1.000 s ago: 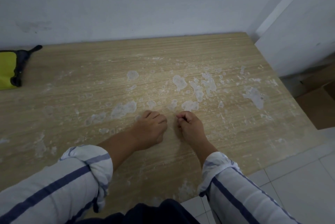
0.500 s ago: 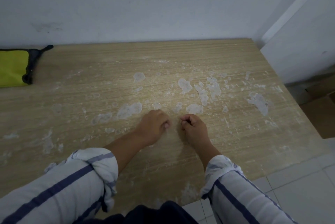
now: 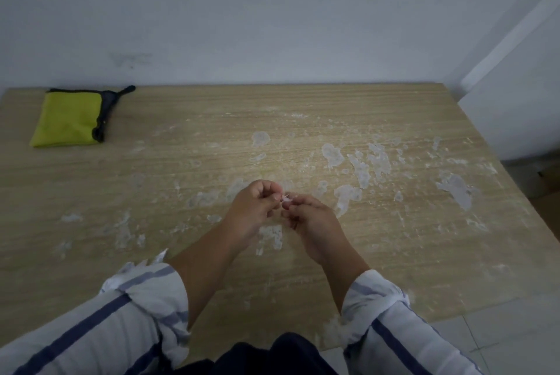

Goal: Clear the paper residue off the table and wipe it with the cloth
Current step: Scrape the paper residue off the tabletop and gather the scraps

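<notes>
Head view: left hand (image 3: 251,208) and right hand (image 3: 312,217) pinch crumpled paper (image 3: 286,199).

The paper scrap (image 3: 286,199) pinched between the left hand (image 3: 251,211) and the right hand (image 3: 312,220) is too small to read - a pale fleck, with no clear shape or edges. Both hands curl inward, so the fingertips are mostly hidden, and which fingers grip it cannot be told. Hands and forearms cover part of the paper residue (image 3: 360,165) on the table (image 3: 181,162). The table's left side runs out of the picture, and its near edge lies behind the striped sleeves (image 3: 136,314) and a dark garment (image 3: 272,356). At the right border a brown box (image 3: 550,211) is cut off - only a sliver shows.
</notes>
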The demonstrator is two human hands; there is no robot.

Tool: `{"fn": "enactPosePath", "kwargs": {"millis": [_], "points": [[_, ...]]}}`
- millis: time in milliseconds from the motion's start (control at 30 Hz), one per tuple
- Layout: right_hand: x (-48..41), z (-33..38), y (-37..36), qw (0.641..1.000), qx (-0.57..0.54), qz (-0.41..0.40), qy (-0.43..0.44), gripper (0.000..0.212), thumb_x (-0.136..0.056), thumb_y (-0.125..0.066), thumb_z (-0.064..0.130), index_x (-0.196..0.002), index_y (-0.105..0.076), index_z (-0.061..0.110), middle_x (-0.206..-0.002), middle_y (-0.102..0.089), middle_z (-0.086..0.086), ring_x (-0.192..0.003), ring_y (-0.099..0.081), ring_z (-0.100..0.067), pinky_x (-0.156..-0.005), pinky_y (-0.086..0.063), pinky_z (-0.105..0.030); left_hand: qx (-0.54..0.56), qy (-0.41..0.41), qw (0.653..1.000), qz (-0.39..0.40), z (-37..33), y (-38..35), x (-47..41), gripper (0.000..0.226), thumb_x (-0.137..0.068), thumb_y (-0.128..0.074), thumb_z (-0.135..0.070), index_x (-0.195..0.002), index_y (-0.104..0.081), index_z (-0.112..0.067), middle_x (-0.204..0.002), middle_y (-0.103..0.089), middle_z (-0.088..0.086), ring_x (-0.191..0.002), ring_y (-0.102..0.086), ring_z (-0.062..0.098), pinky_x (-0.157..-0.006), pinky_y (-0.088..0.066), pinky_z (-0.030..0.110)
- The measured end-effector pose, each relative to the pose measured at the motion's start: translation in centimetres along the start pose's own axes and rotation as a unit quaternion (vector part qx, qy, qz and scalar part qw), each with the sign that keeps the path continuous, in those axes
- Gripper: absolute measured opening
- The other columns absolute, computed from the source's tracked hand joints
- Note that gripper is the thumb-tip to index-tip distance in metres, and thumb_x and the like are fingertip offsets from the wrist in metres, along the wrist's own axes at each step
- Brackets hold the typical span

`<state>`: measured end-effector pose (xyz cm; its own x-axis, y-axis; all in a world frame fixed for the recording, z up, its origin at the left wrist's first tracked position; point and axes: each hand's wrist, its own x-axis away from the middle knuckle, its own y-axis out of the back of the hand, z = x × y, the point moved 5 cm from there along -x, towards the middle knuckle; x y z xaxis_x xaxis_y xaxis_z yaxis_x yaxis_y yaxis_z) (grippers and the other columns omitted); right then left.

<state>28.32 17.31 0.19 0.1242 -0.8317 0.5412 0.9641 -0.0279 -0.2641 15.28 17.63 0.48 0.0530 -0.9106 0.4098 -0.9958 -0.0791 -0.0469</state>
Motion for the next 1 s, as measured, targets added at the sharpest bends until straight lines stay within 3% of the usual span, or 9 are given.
{"fn": "enactPosePath", "kwargs": {"millis": [133, 267, 433, 500, 567, 667, 767, 900, 1000], "points": [[1.1, -0.8, -3.3, 0.999, 0.034, 0.026, 0.021, 0.015, -0.088, -0.056, 0.001, -0.101, -0.064, 0.001, -0.075, -0.062, -0.01, -0.067, -0.056, -0.016, -0.063, -0.048, -0.028, -0.04, -0.038, 0.998, -0.028, 0.1, 3.3, 2.0, 0.008, -0.086, -0.064, -0.009, -0.087, -0.062, -0.016, -0.079, -0.062, -0.004, -0.072, -0.057, 0.007, -0.068, -0.045, 0.022], [2.1, -2.4, -7.0, 0.991, 0.123, 0.025, 0.054, 0.006, -0.086, -0.06, 0.003, -0.085, -0.066, 0.004, -0.064, -0.059, -0.007, -0.06, -0.054, -0.014, -0.056, -0.047, -0.024, -0.096, -0.077, 0.991, -0.06, 0.2, 7.2, 4.3, 0.009, -0.084, -0.068, -0.015, -0.088, -0.063, -0.021, -0.074, -0.058, -0.007, -0.067, -0.054, 0.003, -0.066, -0.043, 0.019], [3.0, -4.5, -11.7, 0.971, 0.219, 0.044, 0.082, 0.008, -0.086, -0.061, 0.006, -0.08, -0.066, 0.008, -0.061, -0.06, -0.005, -0.058, -0.054, -0.017, -0.06, -0.048, -0.031, -0.124, -0.061, 0.98, -0.144, 0.8, 13.8, 7.2, 0.039, -0.083, -0.067, -0.014, -0.115, -0.047, -0.026, -0.083, -0.066, 0.002, -0.077, -0.062, 0.011, -0.069, -0.044, 0.021], [3.5, -5.3, -13.4, 0.924, 0.347, 0.062, 0.148, 0.009, -0.086, -0.061, 0.012, -0.079, -0.066, 0.012, -0.069, -0.062, -0.001, -0.064, -0.056, -0.015, -0.065, -0.047, -0.026, -0.154, -0.059, 0.968, -0.187, 1.0, 16.6, 8.3, 0.038, -0.084, -0.061, -0.008, -0.117, -0.049, -0.023, -0.084, -0.062, -0.002, -0.079, -0.059, 0.012, -0.07, -0.044, 0.023], [4.3, -6.3, -15.3, 0.848, 0.466, 0.091, 0.234, 0.011, -0.088, -0.057, 0.012, -0.081, -0.065, 0.01, -0.077, -0.059, -0.001, -0.07, -0.052, -0.014, -0.063, -0.04, -0.017, -0.192, -0.054, 0.957, -0.211, 1.5, 18.7, 9.3, 0.031, -0.086, -0.056, -0.005, -0.113, -0.054, -0.019, -0.086, -0.058, -0.005, -0.077, -0.055, 0.01, -0.068, -0.043, 0.023], [5.7, -8.0, -17.7, 0.759, 0.555, 0.124, 0.318, 0.018, -0.088, -0.048, 0.011, -0.079, -0.061, 0.002, -0.078, -0.054, -0.01, -0.068, -0.045, -0.018, -0.061, -0.035, -0.025, -0.259, -0.011, 0.942, -0.214, 3.0, 20.5, 10.2, 0.025, -0.086, -0.055, -0.009, -0.109, -0.06, -0.017, -0.089, -0.059, -0.002, -0.078, -0.056, 0.012, -0.063, -0.041, 0.024], [5.8, -10.2, -18.9, 0.682, 0.626, 0.135, 0.354, 0.018, -0.079, -0.048, 0.01, -0.067, -0.06, 0.004, -0.071, -0.056, -0.011, -0.063, -0.052, -0.024, -0.058, -0.036, -0.024, -0.285, 0.046, 0.939, -0.184, 4.8, 21.1, 10.9, 0.032, -0.082, -0.056, -0.007, -0.113, -0.06, -0.011, -0.094, -0.06, 0.003, -0.083, -0.057, 0.016, -0.067, -0.041, 0.024], [4.9, -12.9, -19.0, 0.651, 0.677, 0.178, 0.293, 0.019, -0.078, -0.047, 0.015, -0.079, -0.059, 0.0, -0.088, -0.055, -0.022, -0.079, -0.052, -0.035, -0.066, -0.03, -0.029, -0.301, 0.058, 0.938, -0.162, 6.0, 21.1, 11.5, 0.038, -0.083, -0.058, -0.009, -0.12, -0.06, -0.009, -0.113, -0.063, 0.009, -0.097, -0.059, 0.02, -0.076, -0.041, 0.021], [4.4, -13.2, -18.8, 0.646, 0.688, 0.177, 0.279, 0.009, -0.082, -0.054, 0.007, -0.081, -0.059, -0.001, -0.091, -0.054, -0.021, -0.08, -0.051, -0.036, -0.066, -0.028, -0.029, -0.305, 0.057, 0.939, -0.152, 6.4, 20.9, 11.5, 0.038, -0.084, -0.059, -0.012, -0.122, -0.06, -0.01, -0.113, -0.063, 0.008, -0.099, -0.059, 0.02, -0.076, -0.04, 0.02]]}}
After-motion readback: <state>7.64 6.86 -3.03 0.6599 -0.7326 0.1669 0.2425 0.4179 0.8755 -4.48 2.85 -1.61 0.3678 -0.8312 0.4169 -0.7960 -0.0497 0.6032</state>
